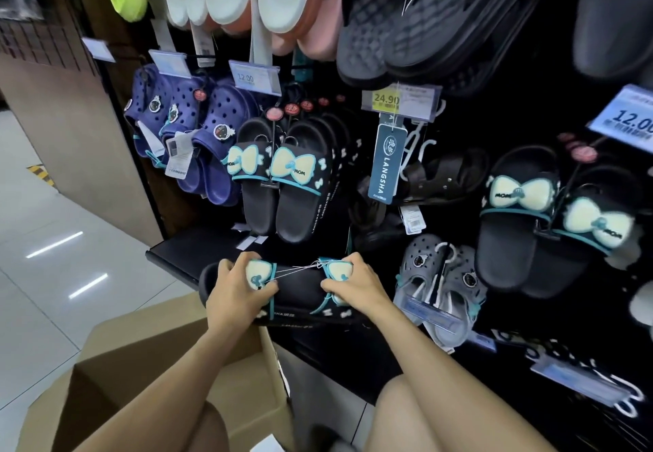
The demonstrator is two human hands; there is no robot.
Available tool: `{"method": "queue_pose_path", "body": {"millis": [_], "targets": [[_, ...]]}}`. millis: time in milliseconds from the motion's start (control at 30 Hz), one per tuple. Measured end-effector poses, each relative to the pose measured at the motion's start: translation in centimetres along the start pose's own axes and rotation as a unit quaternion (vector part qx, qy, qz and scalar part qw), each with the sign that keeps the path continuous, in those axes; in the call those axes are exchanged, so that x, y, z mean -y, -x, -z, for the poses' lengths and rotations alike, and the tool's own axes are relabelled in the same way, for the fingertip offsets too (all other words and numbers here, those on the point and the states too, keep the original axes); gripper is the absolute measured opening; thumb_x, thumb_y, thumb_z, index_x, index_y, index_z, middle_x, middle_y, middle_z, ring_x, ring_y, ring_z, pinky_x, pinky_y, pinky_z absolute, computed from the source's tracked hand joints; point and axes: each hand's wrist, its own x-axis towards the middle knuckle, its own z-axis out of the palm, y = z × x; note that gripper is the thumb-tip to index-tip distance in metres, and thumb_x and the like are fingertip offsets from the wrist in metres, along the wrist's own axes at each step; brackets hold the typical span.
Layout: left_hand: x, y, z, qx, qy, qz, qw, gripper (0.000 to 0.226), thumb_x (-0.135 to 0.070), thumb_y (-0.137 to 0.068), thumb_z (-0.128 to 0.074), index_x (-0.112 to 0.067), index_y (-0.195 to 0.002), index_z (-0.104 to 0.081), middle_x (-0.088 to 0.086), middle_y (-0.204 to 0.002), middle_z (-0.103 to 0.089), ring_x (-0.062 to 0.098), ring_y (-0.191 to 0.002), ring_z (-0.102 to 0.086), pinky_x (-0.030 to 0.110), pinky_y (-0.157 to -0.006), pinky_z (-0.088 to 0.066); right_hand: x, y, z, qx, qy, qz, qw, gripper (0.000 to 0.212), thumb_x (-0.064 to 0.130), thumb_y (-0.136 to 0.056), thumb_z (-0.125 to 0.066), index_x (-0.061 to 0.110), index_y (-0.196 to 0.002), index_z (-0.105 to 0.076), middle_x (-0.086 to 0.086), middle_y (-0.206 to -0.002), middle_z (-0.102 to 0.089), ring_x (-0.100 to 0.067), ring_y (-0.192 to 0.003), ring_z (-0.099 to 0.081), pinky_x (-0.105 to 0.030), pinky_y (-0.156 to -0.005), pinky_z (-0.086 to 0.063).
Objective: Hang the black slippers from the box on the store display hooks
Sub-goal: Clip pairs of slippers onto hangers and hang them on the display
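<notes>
The big black display wall (530,126) is full of hanging shoes. Below it sits the open brown box (169,356). Above the box, just in front of the wall's low black shelf (183,250), a person holds a pair of black slippers (300,287) with pale bows. The pair lies sideways, long way going left to right. One rounded end points left, and the bow straps face up toward the camera. More of the same slippers hang higher on the wall (282,183), ends pointing down.

The left hand (238,287) has its fingers curled around the left bow. The right hand (353,283) has its fingers curled around the right bow. A thin white string (300,269) runs between the two bows.

What could go wrong, I think: the string could snag on a finger. I cannot see this pair's hanger, so it may miss its hook and drop into the box. Lifting it could also bump the hanging pairs and knock one off
</notes>
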Motion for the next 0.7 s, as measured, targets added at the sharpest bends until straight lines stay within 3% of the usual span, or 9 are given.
{"method": "queue_pose_path", "body": {"millis": [133,367,533,700], "targets": [[0.0,-0.1,0.0,0.000,0.026,0.013,1.000,0.043,-0.038,-0.078,-0.075,-0.036,-0.115,-0.053,-0.002,-0.099,-0.042,0.016,-0.088,-0.053,0.039,-0.072,-0.052,0.0,0.1,0.0,-0.004,-0.015,0.010,1.000,0.050,0.045,-0.060,-0.070,0.030,-0.102,-0.050,0.002,-0.107,-0.059,-0.016,-0.093,-0.061,-0.033,-0.073,-0.054],[0.7,-0.3,0.6,0.010,0.004,0.009,1.000,0.042,-0.038,-0.078,-0.075,-0.035,-0.115,-0.054,-0.003,-0.098,-0.044,0.016,-0.085,-0.053,0.037,-0.068,-0.051,0.1,0.1,0.0,0.011,-0.009,0.022,1.000,0.052,0.046,-0.055,-0.067,0.033,-0.103,-0.051,0.003,-0.107,-0.060,-0.017,-0.093,-0.061,-0.036,-0.079,-0.055],[2.1,-0.4,1.4,0.038,-0.065,-0.004,0.997,0.048,-0.038,-0.077,-0.076,-0.036,-0.118,-0.052,-0.005,-0.100,-0.043,0.018,-0.078,-0.054,0.037,-0.066,-0.055,-0.9,-0.1,0.7,0.012,0.085,0.063,0.994,0.049,0.035,-0.068,-0.075,0.031,-0.112,-0.054,0.004,-0.107,-0.051,-0.019,-0.102,-0.055,-0.034,-0.084,-0.047],[3.6,-0.8,2.4,0.046,-0.061,0.006,0.997,0.051,-0.035,-0.078,-0.078,-0.032,-0.122,-0.052,-0.002,-0.104,-0.043,0.018,-0.081,-0.053,0.036,-0.068,-0.053,-1.4,0.2,0.5,0.058,0.174,0.121,0.976,0.052,0.029,-0.068,-0.078,0.030,-0.114,-0.055,0.005,-0.106,-0.048,-0.020,-0.103,-0.056,-0.033,-0.084,-0.045]]}}
